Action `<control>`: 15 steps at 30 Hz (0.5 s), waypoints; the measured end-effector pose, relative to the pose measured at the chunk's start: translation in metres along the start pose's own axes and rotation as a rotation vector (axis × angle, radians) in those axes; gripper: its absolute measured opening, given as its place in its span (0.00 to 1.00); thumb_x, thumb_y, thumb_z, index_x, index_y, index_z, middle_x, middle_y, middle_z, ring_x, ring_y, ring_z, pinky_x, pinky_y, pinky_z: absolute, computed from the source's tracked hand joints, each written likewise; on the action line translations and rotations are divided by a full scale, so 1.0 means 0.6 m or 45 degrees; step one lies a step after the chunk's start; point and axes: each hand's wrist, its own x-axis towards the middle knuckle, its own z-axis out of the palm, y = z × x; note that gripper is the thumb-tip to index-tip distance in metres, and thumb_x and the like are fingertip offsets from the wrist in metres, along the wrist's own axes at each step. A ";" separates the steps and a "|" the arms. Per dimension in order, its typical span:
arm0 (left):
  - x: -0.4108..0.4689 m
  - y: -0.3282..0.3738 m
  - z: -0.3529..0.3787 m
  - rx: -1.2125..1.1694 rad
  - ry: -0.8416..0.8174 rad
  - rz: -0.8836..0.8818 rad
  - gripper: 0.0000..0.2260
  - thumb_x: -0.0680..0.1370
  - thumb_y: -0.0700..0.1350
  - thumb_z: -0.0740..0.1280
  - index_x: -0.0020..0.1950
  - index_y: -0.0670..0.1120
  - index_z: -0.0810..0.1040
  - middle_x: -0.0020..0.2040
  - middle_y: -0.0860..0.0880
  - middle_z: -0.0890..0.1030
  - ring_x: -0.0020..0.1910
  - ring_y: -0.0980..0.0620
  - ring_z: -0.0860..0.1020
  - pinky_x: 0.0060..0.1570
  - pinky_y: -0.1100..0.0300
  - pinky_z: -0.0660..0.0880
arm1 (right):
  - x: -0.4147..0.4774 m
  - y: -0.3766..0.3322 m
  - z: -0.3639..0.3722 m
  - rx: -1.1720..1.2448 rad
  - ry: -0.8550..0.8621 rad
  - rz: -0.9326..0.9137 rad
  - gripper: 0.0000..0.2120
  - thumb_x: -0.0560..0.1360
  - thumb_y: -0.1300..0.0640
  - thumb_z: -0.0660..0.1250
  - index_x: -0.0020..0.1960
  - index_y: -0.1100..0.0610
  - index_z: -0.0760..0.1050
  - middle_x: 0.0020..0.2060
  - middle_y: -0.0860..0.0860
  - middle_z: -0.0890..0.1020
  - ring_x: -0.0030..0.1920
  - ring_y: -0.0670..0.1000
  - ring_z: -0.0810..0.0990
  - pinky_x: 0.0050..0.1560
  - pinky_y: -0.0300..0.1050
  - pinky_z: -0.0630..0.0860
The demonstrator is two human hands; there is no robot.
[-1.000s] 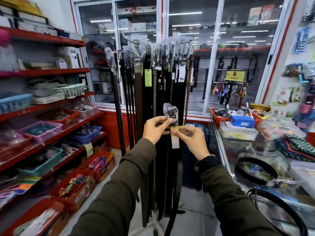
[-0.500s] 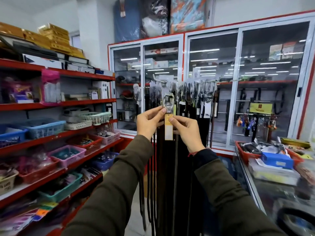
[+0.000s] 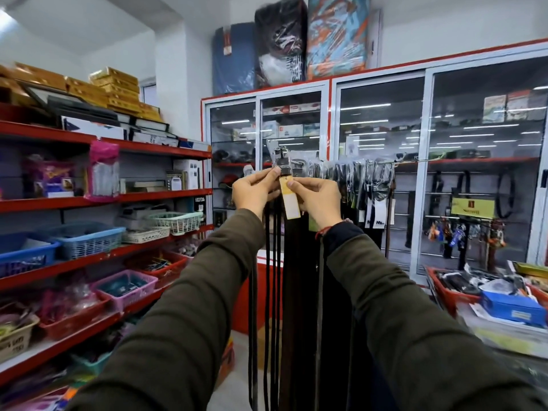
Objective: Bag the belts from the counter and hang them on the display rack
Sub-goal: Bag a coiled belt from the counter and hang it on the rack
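Rack (image 3: 382, 163) w/ row of hung belts (image 3: 350, 176) at centre, in front of glass cabinet (image 3: 379, 173); shelves (image 3: 103, 197) to left, counter (image 3: 504, 330) low right.

Belt (image 3: 296, 292) held up at rack height, near rack's left end, strap hanging straight down between the sleeves. Buckle (image 3: 281, 161) topmost, inside clear bag (image 3: 274, 149); tag (image 3: 290, 198) dangling just below.

Left hand (image 3: 255, 191) pinching belt top just under buckle; right hand (image 3: 318, 200) pinching same spot from other side, at tag. Both closed on belt.

Risks (judgement):
- Miss the hook → bag hole not threaded, belt drops when grip loosens. Cause: hook lost among crowded buckles, aim partly blind.
- Thin bag may tear at hole under strap wt.
- Strap may snag neighbouring belts and pull one off.
- Tag may fold or get trapped behind.

Hard to see:
- Target hook & bag hole: not resolvable.
- Rack left end hidden behind hands.
- Strap lower end cut off by frame bottom.
- Unclear which dark strips belong to held belt vs. hung ones.
- Counter blurred; remaining belts there not countable.
- Tag print illegible.
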 end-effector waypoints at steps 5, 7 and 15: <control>0.013 -0.009 -0.002 -0.022 0.014 -0.018 0.13 0.74 0.41 0.74 0.56 0.36 0.83 0.53 0.37 0.85 0.48 0.43 0.86 0.38 0.62 0.83 | -0.003 -0.001 0.005 0.041 -0.029 0.016 0.10 0.72 0.58 0.75 0.52 0.60 0.85 0.36 0.50 0.85 0.35 0.45 0.84 0.36 0.40 0.83; 0.018 -0.013 -0.004 -0.030 0.011 -0.039 0.12 0.74 0.41 0.75 0.55 0.36 0.83 0.52 0.37 0.85 0.47 0.45 0.85 0.37 0.63 0.82 | -0.003 0.006 0.008 0.052 -0.015 0.017 0.10 0.72 0.57 0.75 0.51 0.60 0.85 0.36 0.51 0.86 0.34 0.44 0.84 0.34 0.40 0.82; 0.046 -0.038 0.010 -0.024 -0.051 -0.208 0.03 0.74 0.41 0.75 0.45 0.42 0.84 0.40 0.46 0.85 0.35 0.54 0.84 0.35 0.65 0.82 | 0.017 0.028 0.001 0.052 0.036 0.125 0.10 0.73 0.60 0.74 0.52 0.63 0.84 0.38 0.55 0.85 0.34 0.48 0.84 0.29 0.36 0.80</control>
